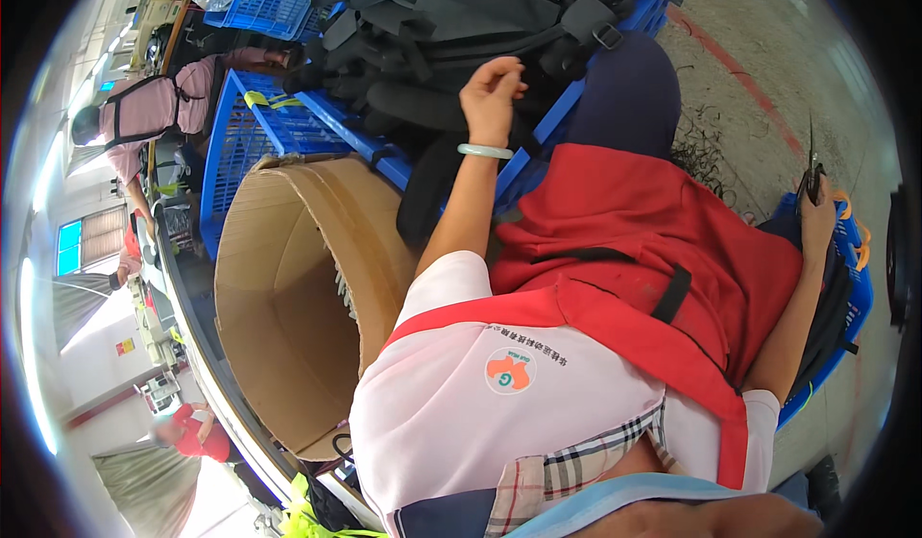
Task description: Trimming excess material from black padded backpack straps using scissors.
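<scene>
Where our view curves at the left, a co-worker in pink [178, 101] stands by the machines, back to us. Next in is a big cardboard box [348, 221], mouth facing left; we see bare inner walls, but its far bottom is hard to read. Beyond it, black bags [432, 19] sit heaped over the rim of a blue crate [557, 120], straps and buckles tangled on top.

Our left hand [492, 101] is raised in front of that heap, fingers half curled (green bangle [485, 152] on the wrist); nothing shows in it, though we can't tell if it pinches a thread. Red apron [615, 240] covers our lap. Past the knee, dark thread trimmings [704, 149] litter the floor: some snipping looks done.

Far right, our right hand [818, 219] grips scissors [814, 181], blades pointing away, over a second blue crate [860, 298] with dark fabric [834, 307] inside.

Status: no bag on our lap, no cut visibly under way. Finished versus waiting bags: can't split them from this view.
</scene>
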Action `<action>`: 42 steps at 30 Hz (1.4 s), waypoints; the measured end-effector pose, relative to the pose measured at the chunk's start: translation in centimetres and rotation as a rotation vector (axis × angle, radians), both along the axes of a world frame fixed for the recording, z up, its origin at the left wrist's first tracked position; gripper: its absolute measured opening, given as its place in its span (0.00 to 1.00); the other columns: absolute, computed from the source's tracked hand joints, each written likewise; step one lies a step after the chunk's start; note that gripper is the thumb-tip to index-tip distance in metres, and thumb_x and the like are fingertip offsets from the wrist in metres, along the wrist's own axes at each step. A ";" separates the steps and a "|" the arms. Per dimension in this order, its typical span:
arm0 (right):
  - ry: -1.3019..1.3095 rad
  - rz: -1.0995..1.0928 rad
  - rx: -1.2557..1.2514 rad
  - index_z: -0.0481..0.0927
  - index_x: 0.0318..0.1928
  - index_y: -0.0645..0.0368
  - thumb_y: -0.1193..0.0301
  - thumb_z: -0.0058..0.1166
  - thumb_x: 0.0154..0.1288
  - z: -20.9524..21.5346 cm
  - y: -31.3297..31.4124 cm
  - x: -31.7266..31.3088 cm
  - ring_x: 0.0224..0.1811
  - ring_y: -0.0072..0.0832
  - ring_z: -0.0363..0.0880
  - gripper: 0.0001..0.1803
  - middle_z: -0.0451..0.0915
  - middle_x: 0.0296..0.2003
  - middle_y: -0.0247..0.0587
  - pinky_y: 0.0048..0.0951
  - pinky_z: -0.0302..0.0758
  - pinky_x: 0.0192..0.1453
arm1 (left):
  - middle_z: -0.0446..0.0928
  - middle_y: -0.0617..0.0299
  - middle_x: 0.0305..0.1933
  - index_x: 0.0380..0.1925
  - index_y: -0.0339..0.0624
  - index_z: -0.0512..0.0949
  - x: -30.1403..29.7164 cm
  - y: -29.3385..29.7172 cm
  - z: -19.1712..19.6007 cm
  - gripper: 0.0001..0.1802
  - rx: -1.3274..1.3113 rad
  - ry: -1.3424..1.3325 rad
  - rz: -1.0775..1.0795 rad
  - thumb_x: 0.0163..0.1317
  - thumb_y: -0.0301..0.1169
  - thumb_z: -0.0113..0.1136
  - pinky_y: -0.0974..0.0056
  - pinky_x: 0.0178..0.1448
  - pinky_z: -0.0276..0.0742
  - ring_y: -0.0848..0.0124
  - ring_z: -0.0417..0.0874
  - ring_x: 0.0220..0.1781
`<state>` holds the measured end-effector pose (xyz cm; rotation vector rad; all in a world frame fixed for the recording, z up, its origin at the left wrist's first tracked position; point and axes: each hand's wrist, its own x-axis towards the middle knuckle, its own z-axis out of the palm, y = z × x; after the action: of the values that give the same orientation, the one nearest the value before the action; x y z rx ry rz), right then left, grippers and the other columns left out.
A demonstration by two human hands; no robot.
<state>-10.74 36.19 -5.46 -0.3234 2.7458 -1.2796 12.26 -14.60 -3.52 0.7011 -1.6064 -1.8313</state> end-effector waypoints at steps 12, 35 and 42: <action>0.029 0.071 0.122 0.74 0.50 0.64 0.71 0.56 0.64 1.2 -2.6 1.5 0.41 0.23 0.76 0.15 0.80 0.37 0.39 0.22 0.69 0.48 | 0.66 0.43 0.54 0.53 0.28 0.65 8.9 -2.7 -6.6 0.25 1.391 0.089 0.704 0.65 0.36 0.59 0.46 0.59 0.75 0.47 0.72 0.53; 0.187 0.096 0.042 0.73 0.55 0.63 0.71 0.54 0.64 0.4 -2.2 2.5 0.45 0.34 0.78 0.19 0.80 0.41 0.45 0.27 0.71 0.52 | 0.72 0.58 0.37 0.37 0.39 0.72 1.8 -3.6 19.4 0.19 0.101 0.550 -0.073 0.71 0.46 0.49 0.63 0.43 0.70 0.66 0.71 0.37; -0.372 0.600 -0.881 0.73 0.43 0.62 0.39 0.52 0.61 8.0 -14.5 10.3 0.37 0.23 0.77 0.34 0.77 0.37 0.37 0.25 0.74 0.40 | 0.79 0.54 0.46 0.48 0.34 0.73 -8.1 6.0 14.8 0.18 0.329 0.422 -0.301 0.74 0.39 0.45 0.59 0.52 0.78 0.63 0.80 0.46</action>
<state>-0.41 21.69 2.55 -0.7842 1.4711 -1.9778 4.15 -8.57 11.27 0.1808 -1.1938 -2.3072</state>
